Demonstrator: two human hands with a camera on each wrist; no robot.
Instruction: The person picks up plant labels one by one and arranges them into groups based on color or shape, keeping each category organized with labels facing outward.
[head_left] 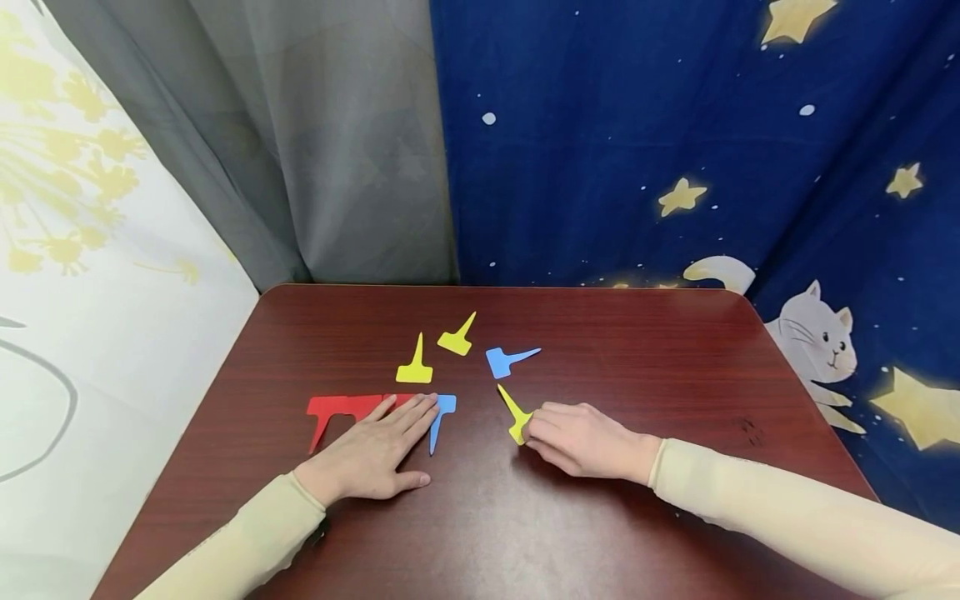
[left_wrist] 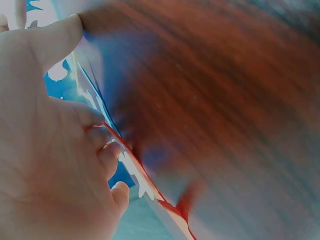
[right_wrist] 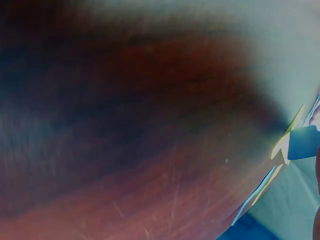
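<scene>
At the left of the bench (head_left: 480, 550), the red tags (head_left: 325, 406) lay in a row with their heads side by side and the visible stem pointing toward the person. The left hand (head_left: 375, 458) rested over the right part of this row, fingers straight and near together, thumb spread wide; it gripped nothing. Light, flat pressure best suited that hold, since a sideways drag would likely have skewed the heads. The end blue tag (head_left: 447, 405) sat beside the fingertips, closing the row. Beyond the row lay the near yellow tag (head_left: 415, 372) and, farther right, the far yellow tag (head_left: 455, 342), stems pointing away. Next came the loose blue tag (head_left: 498, 362), its stem pointing right. Rightmost, the right hand (head_left: 588, 442) held the nearest yellow tag (head_left: 517, 423) by its head, fingers narrow and curled; the thumb's exact contact could not be told. A pinch at the head's edge, stem unbent, appeared the soundest grip.
</scene>
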